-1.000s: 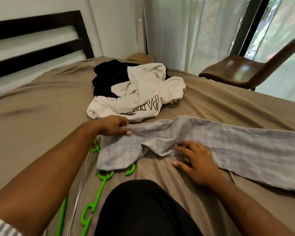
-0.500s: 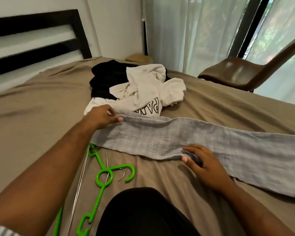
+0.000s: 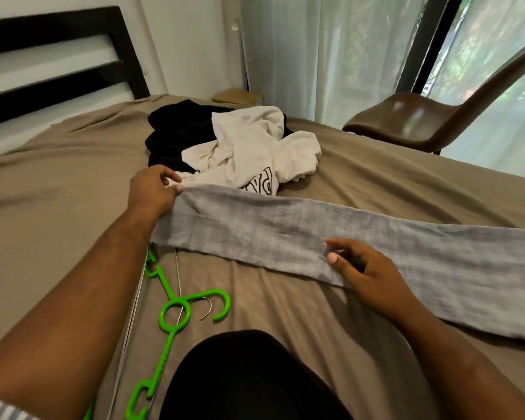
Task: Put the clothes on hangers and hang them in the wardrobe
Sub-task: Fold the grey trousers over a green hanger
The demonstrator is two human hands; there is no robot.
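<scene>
Nearest the camera: a dark-clothed knee (image 3: 249, 377) on the tan bed sheet (image 3: 58, 207). Just left of it lies a green plastic hanger (image 3: 176, 313), hook end pointing right, with a thin metal wire hanger (image 3: 178, 277) crossing under it; both partly run beneath the left forearm. Right hand (image 3: 367, 271) rests on the near edge of the grey garment (image 3: 285, 234), fingers curled and pinching the cloth at its lower hem. The grey garment lies flattened in a long band across the bed, from left of centre out past the right frame edge. Left hand (image 3: 152, 192) grips the garment's far left corner, thumb and fingers closed on the fabric. Directly behind that corner: a crumpled white sweatshirt (image 3: 255, 156) with dark outlined lettering, lying partly on a black garment (image 3: 173, 131). Farther back: black slatted headboard (image 3: 55, 65) at left, small cardboard box (image 3: 237, 97) by the wall, brown chair (image 3: 412, 122) at right, sheer curtains (image 3: 331, 56) over the window.
</scene>
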